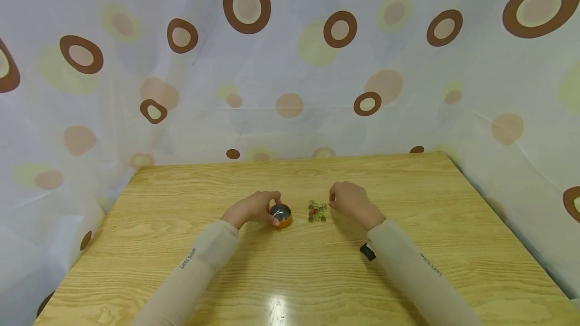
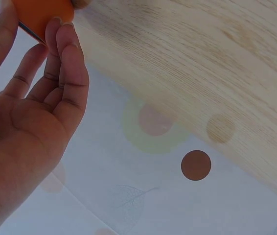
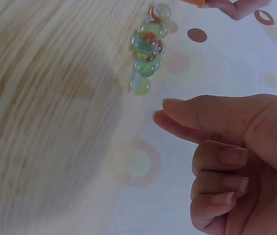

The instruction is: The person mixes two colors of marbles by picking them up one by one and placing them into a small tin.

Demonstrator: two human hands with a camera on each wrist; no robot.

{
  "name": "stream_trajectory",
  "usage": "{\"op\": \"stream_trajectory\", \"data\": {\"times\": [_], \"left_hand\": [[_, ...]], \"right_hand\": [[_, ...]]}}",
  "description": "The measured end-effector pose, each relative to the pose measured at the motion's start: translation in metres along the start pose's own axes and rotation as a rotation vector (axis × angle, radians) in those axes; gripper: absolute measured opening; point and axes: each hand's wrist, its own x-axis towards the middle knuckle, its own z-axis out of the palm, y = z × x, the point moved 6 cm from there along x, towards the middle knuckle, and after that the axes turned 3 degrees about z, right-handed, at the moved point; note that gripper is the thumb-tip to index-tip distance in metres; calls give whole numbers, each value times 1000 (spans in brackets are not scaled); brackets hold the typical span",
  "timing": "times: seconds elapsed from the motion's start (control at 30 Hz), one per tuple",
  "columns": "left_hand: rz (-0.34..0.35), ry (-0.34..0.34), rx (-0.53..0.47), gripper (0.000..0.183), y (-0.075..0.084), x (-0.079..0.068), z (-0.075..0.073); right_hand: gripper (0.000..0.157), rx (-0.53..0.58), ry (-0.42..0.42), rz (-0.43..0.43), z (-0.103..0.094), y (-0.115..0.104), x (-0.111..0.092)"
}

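My left hand (image 1: 256, 208) grips a small orange bowl (image 1: 285, 224) with a shiny metal inside, thumb at its near side and fingers at the far side. Its orange outer wall (image 2: 40, 17) shows at the fingertips in the left wrist view. Just right of the bowl, several glass marbles (image 1: 315, 211) lie clustered on the table, clear green with some reddish ones. My right hand (image 1: 351, 200) hovers at the right of the marbles. In the right wrist view its thumb and index fingertips nearly meet with no marble showing between them, and the other fingers (image 3: 219, 183) are curled in.
The wooden table (image 1: 290, 275) reaches back to a white curtain (image 1: 290, 64) patterned with brown, pink and yellow spots, which also hangs along both sides. A small black device (image 1: 368, 252) sits at the right wrist.
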Motion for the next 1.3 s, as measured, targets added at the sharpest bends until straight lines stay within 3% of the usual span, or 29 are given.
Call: {"op": "stream_trajectory", "data": {"times": [0.43, 0.8, 1.3], "left_hand": [[-8, -10, 2, 36, 2, -1, 0], [-16, -15, -4, 37, 1, -1, 0], [-16, -11, -19, 36, -1, 0, 1]], "right_hand": [[13, 37, -27, -63, 13, 1, 12], [13, 40, -51, -62, 14, -4, 12], [9, -1, -21, -45, 14, -9, 12]]}}
